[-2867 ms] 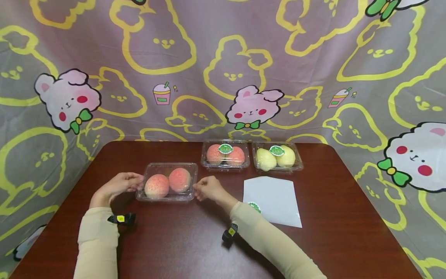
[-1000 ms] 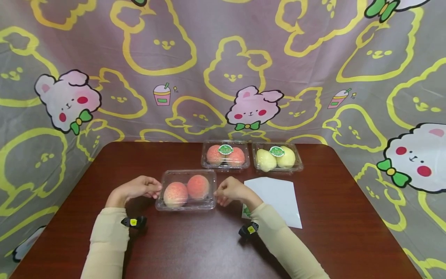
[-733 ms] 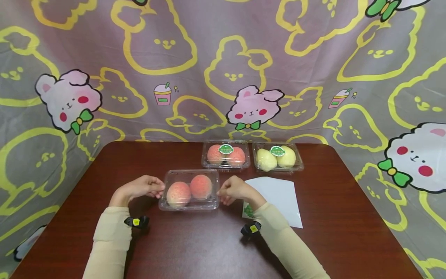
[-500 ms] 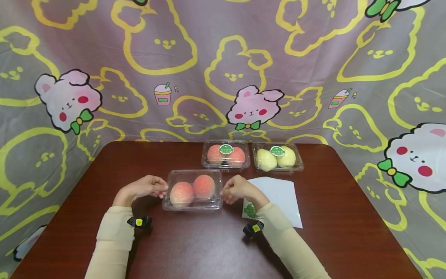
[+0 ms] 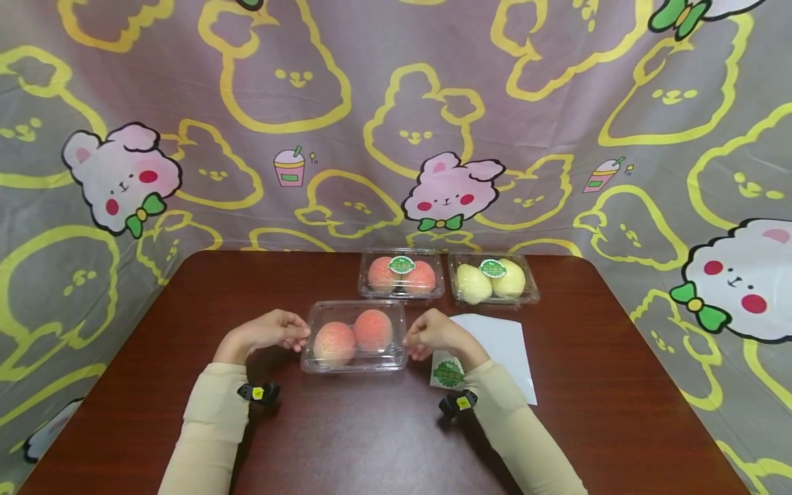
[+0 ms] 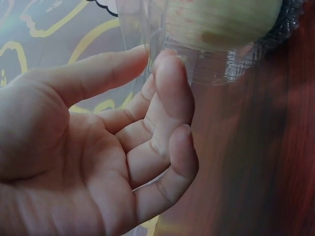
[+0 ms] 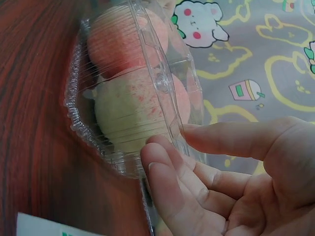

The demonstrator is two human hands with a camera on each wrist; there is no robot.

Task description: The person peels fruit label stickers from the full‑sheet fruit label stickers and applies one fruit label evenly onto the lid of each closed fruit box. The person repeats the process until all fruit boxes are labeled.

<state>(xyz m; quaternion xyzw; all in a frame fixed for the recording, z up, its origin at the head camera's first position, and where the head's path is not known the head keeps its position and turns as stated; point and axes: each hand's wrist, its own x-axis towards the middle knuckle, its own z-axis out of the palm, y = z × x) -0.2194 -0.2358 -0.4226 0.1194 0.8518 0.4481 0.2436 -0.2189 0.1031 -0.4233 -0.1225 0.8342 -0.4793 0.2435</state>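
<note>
A clear plastic clamshell box (image 5: 355, 311) with two pink-and-cream peaches (image 5: 373, 330) inside is held between both hands; its lid is down and bears no label. At its left end, my left hand (image 5: 269, 335) pinches the rim between thumb and fingertips, seen close in the left wrist view. The right hand (image 5: 444, 337) grips the opposite end the same way, thumb on the rim (image 7: 170, 115) in the right wrist view. Whether the box touches the table cannot be told. Beside the right wrist lies a white sheet (image 5: 501, 344) with a green round sticker (image 5: 448, 373), partly covered by the forearm.
Behind stand two more clear boxes with green labels: one of peaches (image 5: 381, 275), one of pale yellow pear-like fruits (image 5: 474, 283). They sit near the back edge of the dark wooden table (image 5: 346, 440). A patterned curtain (image 5: 346, 130) hangs behind.
Both hands have carried the peach box rightward and slightly toward the person, closer to the white sheet. The hold at both ends stays the same. The back boxes and sheet have not moved.
</note>
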